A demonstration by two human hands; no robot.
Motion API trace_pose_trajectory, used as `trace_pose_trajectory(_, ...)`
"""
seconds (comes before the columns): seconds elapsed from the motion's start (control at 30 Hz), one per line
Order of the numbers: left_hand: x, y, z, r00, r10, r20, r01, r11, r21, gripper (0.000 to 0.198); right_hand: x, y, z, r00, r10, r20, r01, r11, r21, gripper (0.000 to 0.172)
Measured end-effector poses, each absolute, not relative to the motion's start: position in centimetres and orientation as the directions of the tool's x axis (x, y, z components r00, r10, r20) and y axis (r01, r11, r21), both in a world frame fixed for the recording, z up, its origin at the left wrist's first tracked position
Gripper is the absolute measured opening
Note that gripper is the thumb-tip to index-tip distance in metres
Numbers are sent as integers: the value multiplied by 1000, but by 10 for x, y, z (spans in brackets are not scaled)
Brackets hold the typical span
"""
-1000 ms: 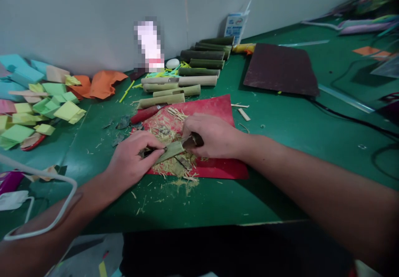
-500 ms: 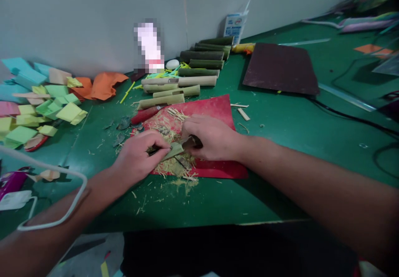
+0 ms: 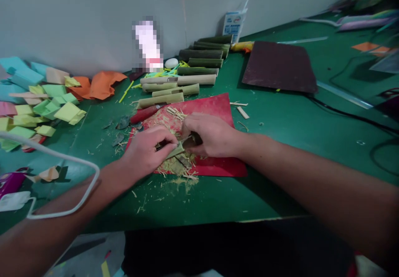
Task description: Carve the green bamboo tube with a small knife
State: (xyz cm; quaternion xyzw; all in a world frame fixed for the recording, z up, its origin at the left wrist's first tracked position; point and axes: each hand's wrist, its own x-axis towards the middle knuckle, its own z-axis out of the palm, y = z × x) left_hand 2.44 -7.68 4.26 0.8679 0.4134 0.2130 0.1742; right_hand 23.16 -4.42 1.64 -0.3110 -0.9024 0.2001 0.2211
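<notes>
My right hand (image 3: pixel 208 137) is closed round a short piece of green bamboo tube (image 3: pixel 175 151), whose cut, hollow part shows between the two hands. My left hand (image 3: pixel 152 146) is pinched against the near end of the bamboo. Something thin and dark shows between its fingers, too covered to name. Under both hands lies a red sheet (image 3: pixel 218 169), strewn with pale bamboo shavings (image 3: pixel 166 166) and dust. A red-handled tool (image 3: pixel 146 113) rests on the sheet's far left edge.
Behind the sheet lies a row of cut bamboo tubes (image 3: pixel 196 80). Folded coloured papers (image 3: pixel 37 106) and orange paper (image 3: pixel 106 83) are at left. A dark brown board (image 3: pixel 280 67) lies at right, with a black cable (image 3: pixel 343 115). A white cable (image 3: pixel 90 164) loops over my left forearm.
My left hand has slid slightly right and up along the bamboo, closer to my right hand. The right hand keeps its hold. The white cable has shifted right with the left arm.
</notes>
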Motion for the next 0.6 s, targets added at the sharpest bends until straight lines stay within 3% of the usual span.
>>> trace_pose_trajectory(0.6,26,-80,44,594,789,157,656,-588,473,12,231,-44,17,-711,651,266,469,721,-509,17)
